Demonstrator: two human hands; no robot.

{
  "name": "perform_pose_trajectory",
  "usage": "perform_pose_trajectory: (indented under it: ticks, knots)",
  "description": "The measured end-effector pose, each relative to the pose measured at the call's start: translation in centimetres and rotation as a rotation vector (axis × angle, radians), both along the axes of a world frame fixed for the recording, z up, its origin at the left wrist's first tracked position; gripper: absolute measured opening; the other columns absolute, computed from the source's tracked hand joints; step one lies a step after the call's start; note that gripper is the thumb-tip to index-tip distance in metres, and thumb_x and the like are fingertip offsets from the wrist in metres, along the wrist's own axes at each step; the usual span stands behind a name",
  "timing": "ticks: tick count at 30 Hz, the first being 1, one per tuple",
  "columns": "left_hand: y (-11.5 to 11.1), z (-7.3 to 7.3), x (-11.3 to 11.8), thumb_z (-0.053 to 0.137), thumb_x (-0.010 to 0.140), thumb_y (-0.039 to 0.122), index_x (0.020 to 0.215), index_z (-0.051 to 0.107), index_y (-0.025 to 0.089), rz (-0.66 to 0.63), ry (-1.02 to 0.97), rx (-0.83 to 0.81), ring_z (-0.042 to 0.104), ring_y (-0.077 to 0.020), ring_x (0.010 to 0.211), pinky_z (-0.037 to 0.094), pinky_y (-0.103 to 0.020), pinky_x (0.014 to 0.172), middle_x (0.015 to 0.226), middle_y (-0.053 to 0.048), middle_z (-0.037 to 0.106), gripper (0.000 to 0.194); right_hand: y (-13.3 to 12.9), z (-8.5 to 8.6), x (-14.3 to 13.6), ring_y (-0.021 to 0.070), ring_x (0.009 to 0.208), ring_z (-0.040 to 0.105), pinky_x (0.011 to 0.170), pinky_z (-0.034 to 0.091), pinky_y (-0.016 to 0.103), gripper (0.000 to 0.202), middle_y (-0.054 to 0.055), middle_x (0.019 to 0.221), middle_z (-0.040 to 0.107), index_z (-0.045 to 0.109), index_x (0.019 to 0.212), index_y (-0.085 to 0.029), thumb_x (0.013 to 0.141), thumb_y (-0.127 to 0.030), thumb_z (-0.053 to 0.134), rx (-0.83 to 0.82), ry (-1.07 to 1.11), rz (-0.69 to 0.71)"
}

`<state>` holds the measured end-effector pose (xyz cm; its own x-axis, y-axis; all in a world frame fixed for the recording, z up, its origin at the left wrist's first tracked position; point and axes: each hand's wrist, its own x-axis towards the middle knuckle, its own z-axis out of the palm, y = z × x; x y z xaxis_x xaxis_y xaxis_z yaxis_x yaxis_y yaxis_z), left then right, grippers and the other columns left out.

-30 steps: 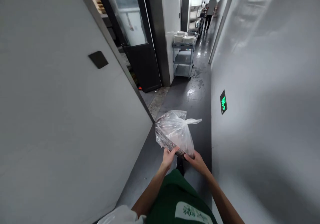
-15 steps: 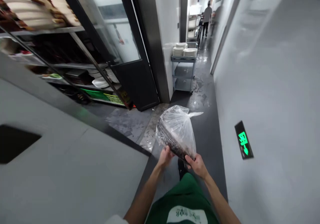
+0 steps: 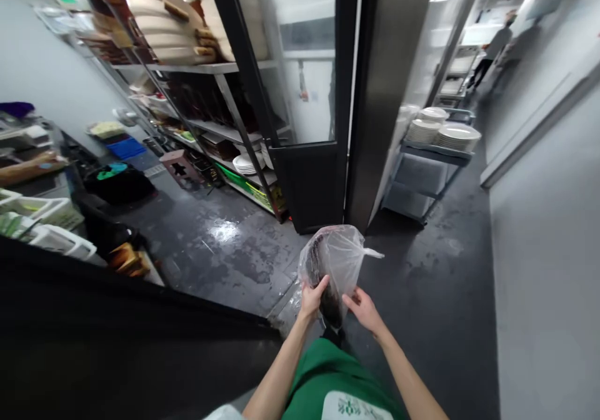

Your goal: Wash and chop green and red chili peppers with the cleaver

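A tied clear plastic bag (image 3: pixel 344 251) is held out before my body, its knot pointing right. Dark contents lie along its left and lower side; what they are I cannot make out. My left hand (image 3: pixel 312 296) grips the bag's lower left, thumb over the dark part. On the other side, my right hand (image 3: pixel 363 309) pinches the plastic at the lower right edge. Below the hands shows a green apron (image 3: pixel 328 376) with a white print.
A dark-framed glass door (image 3: pixel 309 182) stands beside a storage rack (image 3: pixel 225 131). To the right, a grey cart (image 3: pixel 417 182) carries stacked white plates (image 3: pixel 457 135). Crates (image 3: pixel 51 220) and a black bin (image 3: pixel 119 182) are at left. A person (image 3: pixel 494 48) is far down the corridor.
My view has swung left toward the doorway, bringing the room with the rack into sight. The bag has turned, and my left hand now has its thumb over the bag.
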<state>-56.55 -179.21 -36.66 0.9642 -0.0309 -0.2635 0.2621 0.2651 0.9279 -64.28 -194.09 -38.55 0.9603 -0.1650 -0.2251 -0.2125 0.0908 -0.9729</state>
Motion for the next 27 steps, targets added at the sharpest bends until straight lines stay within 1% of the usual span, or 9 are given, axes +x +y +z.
perform_pose_trajectory:
  ticks: [3, 6, 10, 13, 16, 19, 22, 25, 27]
  knots:
    - [-0.2, -1.1, 9.0, 0.088, 0.062, 0.041, 0.114, 0.067, 0.013, 0.061, -0.008, -0.001, 0.071, -0.0246, 0.103, 0.053, -0.036, 0.098, 0.114, -0.012, 0.073, 0.062, -0.7, -0.4, 10.2, 0.0279, 0.103, 0.069, 0.094, 0.053, 0.042, 0.06, 0.014, 0.112, 0.073, 0.065, 0.114, -0.015, 0.076, -0.061, 0.068, 0.024, -0.006, -0.012]
    - [1.2, -1.5, 17.5, 0.09, 0.06, 0.039, 0.111, 0.067, 0.013, 0.175, 0.028, 0.004, 0.07, -0.024, 0.105, 0.05, -0.037, 0.102, 0.113, -0.012, 0.073, 0.062, -1.3, -0.7, 18.5, 0.025, 0.091, 0.071, 0.082, 0.057, 0.038, 0.066, 0.013, 0.104, 0.074, 0.065, 0.114, -0.014, 0.069, -0.062, 0.073, 0.035, 0.073, 0.011]
    - [6.0, -1.9, 27.2, 0.092, 0.057, 0.038, 0.106, 0.068, 0.012, 0.321, 0.148, 0.011, 0.071, -0.0248, 0.099, 0.052, -0.04, 0.1, 0.107, -0.012, 0.075, 0.06, -1.2, -2.5, 27.8, 0.0193, 0.069, 0.069, 0.061, 0.055, 0.031, 0.062, 0.008, 0.083, 0.073, 0.067, 0.102, -0.014, 0.061, -0.06, 0.076, 0.032, 0.258, 0.013]
    - [10.6, -2.0, 33.2, 0.091, 0.06, 0.039, 0.105, 0.069, 0.013, 0.445, 0.182, -0.032, 0.071, -0.0245, 0.1, 0.053, -0.039, 0.098, 0.109, -0.012, 0.074, 0.057, 1.6, -3.7, 36.2, 0.0176, 0.063, 0.067, 0.054, 0.052, 0.027, 0.054, 0.005, 0.074, 0.071, 0.068, 0.092, -0.015, 0.059, -0.057, 0.077, 0.043, 0.316, 0.151]
    - [14.9, -1.5, 38.2, 0.091, 0.058, 0.039, 0.108, 0.069, 0.013, 0.594, 0.154, -0.036, 0.07, -0.025, 0.103, 0.053, -0.038, 0.1, 0.113, -0.012, 0.073, 0.061, 7.1, -2.8, 46.8, 0.0179, 0.067, 0.066, 0.056, 0.051, 0.027, 0.056, 0.006, 0.076, 0.071, 0.068, 0.095, -0.015, 0.059, -0.058, 0.077, 0.066, 0.274, 0.354]
    - [18.8, -0.4, 42.3, 0.091, 0.057, 0.042, 0.112, 0.069, 0.013, 0.691, 0.138, -0.032, 0.069, -0.0265, 0.106, 0.052, -0.04, 0.1, 0.114, -0.013, 0.072, 0.066, 14.4, 0.0, 58.3, 0.0197, 0.079, 0.066, 0.062, 0.052, 0.028, 0.064, 0.006, 0.085, 0.07, 0.065, 0.104, -0.016, 0.061, -0.061, 0.075, 0.113, 0.2, 0.511]
    - [22.3, 0.1, 46.4, 0.091, 0.056, 0.043, 0.113, 0.068, 0.014, 0.785, 0.097, -0.061, 0.068, -0.0271, 0.109, 0.05, -0.04, 0.103, 0.117, -0.014, 0.071, 0.068, 22.3, 3.3, 68.6, 0.0177, 0.075, 0.061, 0.062, 0.048, 0.026, 0.052, 0.003, 0.076, 0.066, 0.065, 0.088, -0.015, 0.064, -0.06, 0.073, 0.046, 0.05, 0.688]
    - [26.6, -0.2, 51.4, 0.091, 0.056, 0.045, 0.118, 0.064, 0.013, 0.908, 0.107, -0.042, 0.065, -0.0296, 0.113, 0.048, -0.044, 0.105, 0.121, -0.017, 0.068, 0.075, 30.5, 5.5, 76.2, 0.0154, 0.064, 0.053, 0.059, 0.043, 0.025, 0.038, -0.001, 0.057, 0.054, 0.058, 0.062, -0.017, 0.071, -0.053, 0.068, -0.086, -0.15, 0.847]
    - [30.7, -0.5, 55.2, 0.09, 0.058, 0.044, 0.131, 0.056, 0.017, 1.087, 0.152, 0.125, 0.061, -0.0321, 0.12, 0.047, -0.047, 0.105, 0.132, -0.019, 0.06, 0.085, 35.8, 5.8, 79.8, 0.017, 0.065, 0.055, 0.062, 0.044, 0.026, 0.032, 0.0, 0.057, 0.055, 0.059, 0.059, -0.019, 0.075, -0.045, 0.064, -0.092, -0.256, 0.972]
